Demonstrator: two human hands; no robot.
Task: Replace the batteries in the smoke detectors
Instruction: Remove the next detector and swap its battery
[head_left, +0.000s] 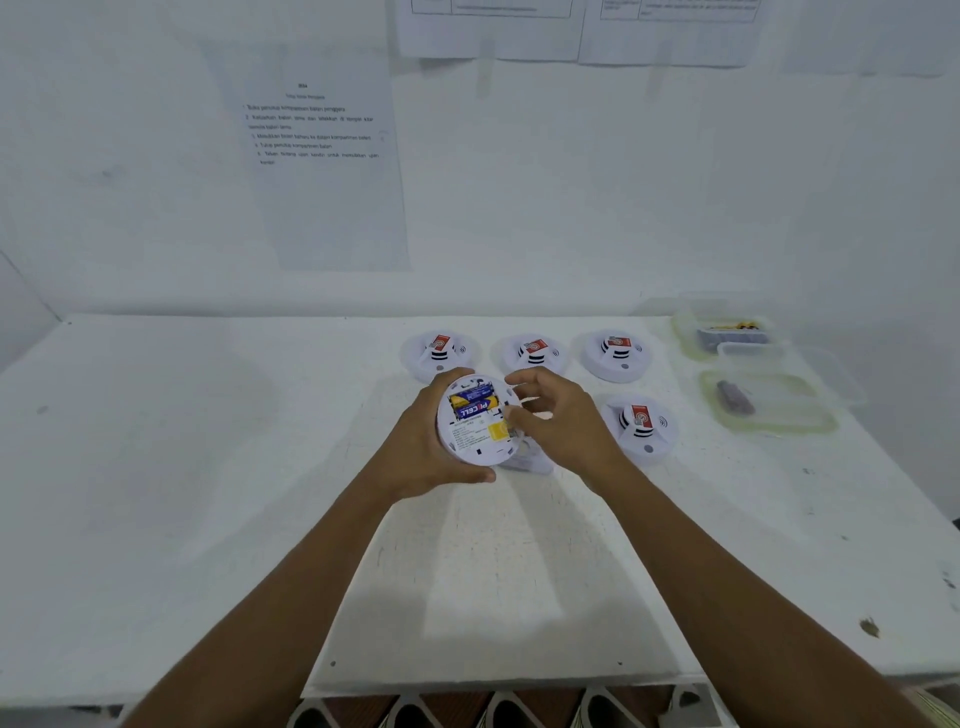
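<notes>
One detector (475, 432) gripped by left hand (420, 448), right hand (562, 422) at its rim

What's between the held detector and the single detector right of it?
In the head view, the right hand, at the held detector's rim.

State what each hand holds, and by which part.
The left hand grips the round white plastic smoke detector by its rim; the right hand touches its right edge, grip unclear.
</notes>
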